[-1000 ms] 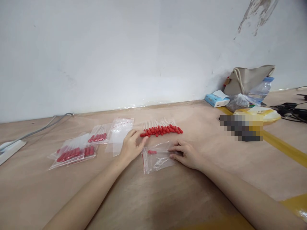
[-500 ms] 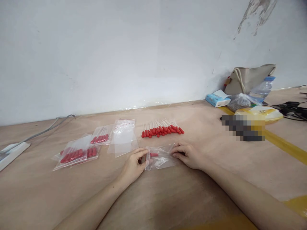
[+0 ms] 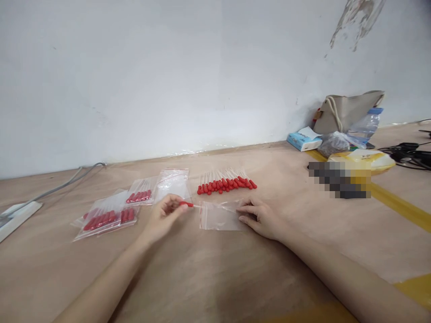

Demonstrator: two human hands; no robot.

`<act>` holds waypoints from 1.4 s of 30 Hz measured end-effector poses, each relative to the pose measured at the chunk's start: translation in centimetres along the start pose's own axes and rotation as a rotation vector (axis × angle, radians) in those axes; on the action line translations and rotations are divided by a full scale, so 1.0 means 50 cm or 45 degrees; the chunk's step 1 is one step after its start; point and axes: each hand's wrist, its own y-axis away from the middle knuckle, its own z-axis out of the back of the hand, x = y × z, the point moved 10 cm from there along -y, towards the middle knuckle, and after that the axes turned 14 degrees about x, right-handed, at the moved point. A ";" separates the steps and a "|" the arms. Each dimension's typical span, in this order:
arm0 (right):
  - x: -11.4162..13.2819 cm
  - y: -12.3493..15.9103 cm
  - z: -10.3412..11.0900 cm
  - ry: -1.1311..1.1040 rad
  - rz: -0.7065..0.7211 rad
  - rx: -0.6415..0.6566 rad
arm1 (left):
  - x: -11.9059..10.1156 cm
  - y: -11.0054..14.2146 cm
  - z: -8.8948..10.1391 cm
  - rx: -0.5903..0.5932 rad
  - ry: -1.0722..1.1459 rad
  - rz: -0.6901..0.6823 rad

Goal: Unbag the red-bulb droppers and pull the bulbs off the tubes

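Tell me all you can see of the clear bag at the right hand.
The bag is a flat, clear rectangle of what looks like thin plastic, lightly creased, with a red line along its left edge. It lies on the brown table, nearer the camera than the row of sticks. The right hand touches its right end. A red-ended stick in the left hand points its pale shaft at the left edge; whether the shaft enters is too faint to tell.

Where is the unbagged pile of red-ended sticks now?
In the head view, the unbagged pile of red-ended sticks lies just right of centre, beyond the clear zip bag touched by the right hand.
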 end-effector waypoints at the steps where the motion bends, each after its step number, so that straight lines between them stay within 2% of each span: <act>1: 0.003 0.001 0.003 0.058 0.015 -0.021 | -0.006 0.001 0.037 -0.109 0.026 -0.025; 3: 0.010 0.001 0.005 0.181 0.046 -0.041 | -0.021 0.011 0.101 -0.345 0.037 -0.089; 5: 0.016 0.000 0.000 0.253 0.078 -0.020 | -0.037 0.024 0.137 -0.539 0.002 -0.176; 8: 0.016 -0.001 -0.008 0.249 0.112 0.030 | -0.054 0.025 0.135 -0.641 -0.087 -0.304; 13: 0.008 -0.001 -0.014 0.219 0.101 0.076 | -0.055 -0.034 0.056 -0.528 -0.410 -0.449; 16: 0.007 -0.001 -0.015 0.213 0.093 0.095 | -0.039 -0.081 0.011 -0.420 -0.491 -0.481; 20: 0.012 -0.001 -0.012 0.203 0.102 0.087 | -0.006 -0.126 -0.022 -0.284 -0.475 -0.373; 24: 0.012 -0.002 -0.012 0.194 0.093 0.092 | 0.022 -0.142 -0.035 -0.164 -0.373 -0.224; 26: 0.007 -0.001 -0.015 0.188 0.096 0.105 | 0.019 -0.136 -0.030 -0.165 -0.368 -0.209; 29: -0.004 0.003 -0.014 0.195 0.117 0.093 | -0.004 -0.106 -0.011 -0.261 -0.548 -0.238; 33: -0.004 0.014 0.019 0.308 0.093 -0.090 | -0.028 -0.041 -0.007 -0.315 -0.926 -0.291; 36: 0.028 0.016 0.033 0.334 0.037 -0.197 | -0.015 0.001 -0.010 -0.289 -1.080 -0.259; 38: 0.062 0.007 0.016 0.357 0.015 -0.121 | 0.005 0.012 -0.014 -0.217 -1.092 -0.208; 42: 0.132 -0.005 -0.053 0.435 0.158 0.261 | 0.038 0.006 -0.015 -0.118 -1.005 -0.121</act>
